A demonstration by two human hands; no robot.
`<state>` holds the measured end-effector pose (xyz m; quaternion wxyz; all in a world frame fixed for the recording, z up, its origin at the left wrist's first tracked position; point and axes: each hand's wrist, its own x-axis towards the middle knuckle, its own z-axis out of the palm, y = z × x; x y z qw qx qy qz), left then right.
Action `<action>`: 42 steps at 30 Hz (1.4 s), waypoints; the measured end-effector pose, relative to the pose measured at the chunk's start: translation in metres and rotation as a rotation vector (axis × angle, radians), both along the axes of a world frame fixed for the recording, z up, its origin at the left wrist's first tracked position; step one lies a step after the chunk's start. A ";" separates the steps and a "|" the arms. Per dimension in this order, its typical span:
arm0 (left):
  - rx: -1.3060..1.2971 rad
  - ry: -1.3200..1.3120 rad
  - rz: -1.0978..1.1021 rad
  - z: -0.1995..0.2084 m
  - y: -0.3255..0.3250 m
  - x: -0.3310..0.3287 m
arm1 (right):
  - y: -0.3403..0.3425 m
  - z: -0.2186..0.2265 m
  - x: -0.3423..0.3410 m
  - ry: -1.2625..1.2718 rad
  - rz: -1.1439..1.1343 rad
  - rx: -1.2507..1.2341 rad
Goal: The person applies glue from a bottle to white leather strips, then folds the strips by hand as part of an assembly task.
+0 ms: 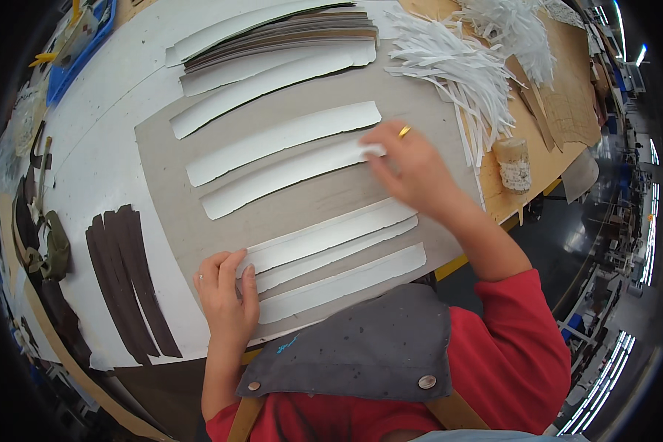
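Several white-faced strips with dark edges lie in slanting rows on a grey board. My right hand (409, 166), wearing a gold ring, is closed at the right end of a middle strip (287, 179). A small curled white piece (372, 149) shows between its fingertips; whether it is part of that strip is unclear. Just above lies another strip (283, 144). My left hand (228, 295) rests with thumb and fingers apart at the left ends of the nearest strips, touching the upper one (324, 237). Below that are a narrower strip (331, 254) and another (342, 283).
A stack of layered strips (280, 50) lies at the far side. Heaped thin white ribbons (457, 66) sit at the far right, near a whitish roll (513, 166). Dark brown strips (125, 283) lie at the left. A blue tray (70, 70) stands far left.
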<state>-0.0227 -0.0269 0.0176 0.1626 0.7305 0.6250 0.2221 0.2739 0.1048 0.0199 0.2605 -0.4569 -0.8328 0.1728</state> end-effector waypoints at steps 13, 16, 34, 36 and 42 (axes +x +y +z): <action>0.119 0.089 -0.262 0.001 0.056 0.028 | 0.048 0.004 0.084 -0.076 -0.504 -0.193; 0.126 0.129 -0.338 -0.008 0.063 0.036 | 0.037 0.020 0.079 0.186 -0.471 -0.438; 0.004 -0.321 -0.239 0.004 0.058 0.035 | 0.014 0.041 0.021 1.023 -0.050 -1.129; -0.029 -0.465 -0.245 0.011 0.066 0.044 | 0.010 0.036 0.006 1.059 -0.017 -1.186; -0.459 -1.003 -0.285 0.023 0.077 0.065 | 0.004 0.026 -0.021 1.175 -0.016 -1.232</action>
